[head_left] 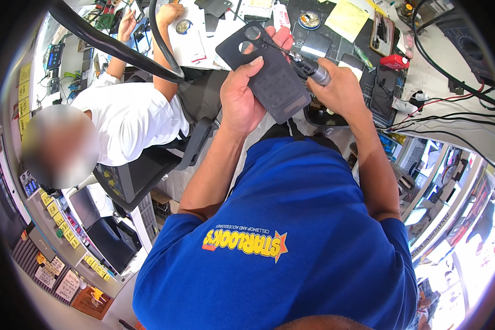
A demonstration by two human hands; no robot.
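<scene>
My left hand (241, 102) is closed on a dark, flat phone back panel (279, 91), thumb on its face and fingertips showing past its far edge. Two large round openings or lens rings sit near the panel's far left end. In my right hand (340, 91) is a dark grey rotary tool handpiece (317, 72) with a metal front end. Its tip points left toward the panel's right edge, near my left fingertips. I cannot tell whether it touches.
A co-worker in a white shirt (132, 121) sits at the left on a black chair (148, 170). Thick black cables (115, 45) hang across the upper left. On the bench lie yellow paper (347, 21), a phone frame (381, 34), a red container (394, 61) and a white tube (281, 16).
</scene>
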